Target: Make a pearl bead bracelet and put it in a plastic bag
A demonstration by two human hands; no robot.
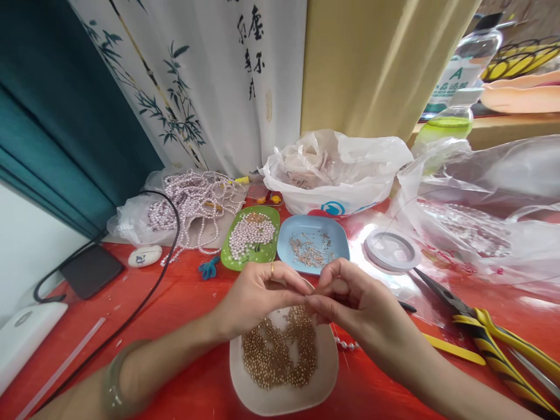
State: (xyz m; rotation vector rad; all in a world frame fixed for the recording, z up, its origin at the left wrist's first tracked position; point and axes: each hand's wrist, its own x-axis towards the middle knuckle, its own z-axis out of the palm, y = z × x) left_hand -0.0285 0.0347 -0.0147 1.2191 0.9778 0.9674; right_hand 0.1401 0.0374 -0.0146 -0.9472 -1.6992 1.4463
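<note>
Both hands meet above a white dish (245, 396) that holds many small gold beads (273, 356). My left hand (258, 289) is pinched, thumb and forefinger together, with a ring on one finger. Its fingertips touch those of my right hand (354, 297), which is pinched too. What lies between the fingertips is too small and too hidden to make out. From beneath the right hand a short strand of clear beads (347, 344) shows on the table. Just beyond the hands are a green dish (225, 256) of pale pink beads and a blue dish (289, 227) of small metal findings.
Yellow-handled pliers (476, 321) lie at right, near a spool (392, 249) of clear line. Behind stand plastic bags (350, 192). Pearl strands (188, 204) are heaped at back left. A black cable (175, 245) crosses the red table (184, 373) at left, by a dark flat box (91, 269).
</note>
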